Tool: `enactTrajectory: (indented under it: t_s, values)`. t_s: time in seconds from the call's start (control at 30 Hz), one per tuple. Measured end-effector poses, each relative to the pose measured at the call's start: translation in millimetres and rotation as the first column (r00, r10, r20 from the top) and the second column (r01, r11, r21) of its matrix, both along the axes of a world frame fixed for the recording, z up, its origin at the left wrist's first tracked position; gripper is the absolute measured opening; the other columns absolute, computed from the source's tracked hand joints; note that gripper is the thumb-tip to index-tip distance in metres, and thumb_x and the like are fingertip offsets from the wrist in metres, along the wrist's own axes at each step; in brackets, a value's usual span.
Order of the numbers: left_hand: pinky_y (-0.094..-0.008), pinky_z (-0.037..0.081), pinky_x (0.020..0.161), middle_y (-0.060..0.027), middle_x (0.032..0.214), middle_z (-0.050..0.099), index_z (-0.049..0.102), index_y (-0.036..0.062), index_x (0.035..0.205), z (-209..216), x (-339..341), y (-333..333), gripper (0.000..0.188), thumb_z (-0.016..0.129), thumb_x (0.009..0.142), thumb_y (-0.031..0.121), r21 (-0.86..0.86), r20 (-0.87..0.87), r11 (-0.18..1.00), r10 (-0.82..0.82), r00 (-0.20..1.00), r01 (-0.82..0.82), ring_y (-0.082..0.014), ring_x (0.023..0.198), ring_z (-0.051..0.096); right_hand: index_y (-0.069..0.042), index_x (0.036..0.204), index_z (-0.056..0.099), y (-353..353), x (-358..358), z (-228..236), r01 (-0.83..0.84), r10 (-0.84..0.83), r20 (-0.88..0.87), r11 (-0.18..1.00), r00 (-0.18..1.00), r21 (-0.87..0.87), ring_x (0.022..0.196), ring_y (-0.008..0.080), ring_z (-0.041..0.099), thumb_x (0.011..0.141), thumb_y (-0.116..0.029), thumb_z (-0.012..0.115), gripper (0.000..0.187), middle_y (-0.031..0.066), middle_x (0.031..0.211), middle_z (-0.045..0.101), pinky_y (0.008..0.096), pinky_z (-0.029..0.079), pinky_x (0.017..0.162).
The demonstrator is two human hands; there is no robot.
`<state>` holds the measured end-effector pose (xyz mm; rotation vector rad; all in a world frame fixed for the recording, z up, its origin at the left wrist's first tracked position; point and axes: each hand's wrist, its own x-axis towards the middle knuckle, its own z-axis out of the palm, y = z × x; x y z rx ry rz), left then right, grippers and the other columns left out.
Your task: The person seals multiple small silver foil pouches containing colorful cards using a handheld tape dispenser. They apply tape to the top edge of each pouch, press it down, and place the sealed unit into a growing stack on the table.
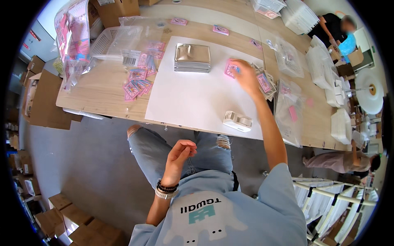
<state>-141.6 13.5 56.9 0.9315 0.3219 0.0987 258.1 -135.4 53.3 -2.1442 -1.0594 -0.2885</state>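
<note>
My right hand reaches across the white sheet, its fingers bent over the right side of a pink printed card. Whether that is one card or a thin stack cannot be told. My left hand hovers above my lap with fingers curled together; nothing shows in it. Left of the right hand stands a neat stack of silvery foil packets. Close to the right wrist lies a loose pile of cards and packets. A white tape dispenser sits near the sheet's front edge.
Pink card packs lie beside a white basket at left. Clear plastic bags cover the table's right part, with more white baskets beyond. Cardboard boxes stand on the left. Two other people are at the right.
</note>
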Motion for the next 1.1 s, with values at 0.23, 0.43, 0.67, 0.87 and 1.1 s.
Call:
enactTrajectory:
  t_s: [0.23,0.43,0.67,0.87,1.1]
  values:
    - [-0.0293,0.048,0.095,-0.0033,0.112,0.065,0.063,0.0054,0.118,7,-10,-3,0.017,0.052,0.109,0.012,0.046,-0.003,0.997,0.055,0.999,-0.054,-0.0123,0.104,0.061,0.005,0.119,0.068,129,-36,-17,0.042,0.094,0.347,0.929,0.933,-0.366,0.127,0.0327,0.063,0.092,-0.011,0.07,0.032,0.0209,0.132,0.068,0.0456,0.05,0.107]
    - [-0.0305,0.048,0.096,-0.0039,0.111,0.064,0.063,0.0042,0.117,0,-18,4,0.017,0.05,0.109,0.011,0.03,0.001,0.996,0.085,0.996,-0.085,-0.0132,0.103,0.061,0.002,0.127,0.062,127,-60,15,0.082,0.127,0.291,0.788,0.948,-0.61,0.125,0.0283,0.064,0.092,-0.009,0.068,0.038,0.0178,0.133,0.066,0.0436,0.048,0.108]
    - [-0.0309,0.048,0.095,-0.0047,0.112,0.064,0.063,0.0035,0.116,1,-6,0,0.017,0.048,0.11,0.009,0.007,0.039,1.0,-0.015,0.999,0.015,-0.0141,0.103,0.06,0.006,0.117,0.066,124,-27,-29,0.133,0.185,0.671,0.91,0.718,-0.393,0.107,0.0258,0.073,0.082,-0.003,0.07,0.037,0.0166,0.119,0.073,0.0372,0.057,0.093]
    - [-0.0301,0.047,0.096,-0.0043,0.112,0.065,0.063,0.0032,0.115,-4,-13,13,0.018,0.047,0.11,0.008,-0.003,0.024,1.0,-0.023,0.999,0.023,-0.0137,0.103,0.06,0.003,0.109,0.068,111,-56,-2,0.055,0.123,0.676,0.97,0.727,-0.236,0.094,0.0225,0.075,0.077,0.0,0.07,0.032,0.0125,0.107,0.075,0.0331,0.061,0.077]
    - [-0.0297,0.046,0.097,-0.0037,0.112,0.064,0.063,0.0034,0.115,-17,-10,28,0.018,0.047,0.11,0.008,-0.046,0.027,0.998,-0.05,0.998,0.052,-0.0132,0.104,0.06,-0.001,0.108,0.07,64,-127,14,-0.006,0.104,0.562,0.985,0.821,-0.174,0.085,0.0211,0.076,0.083,-0.002,0.071,0.025,0.0095,0.102,0.077,0.0324,0.062,0.071]
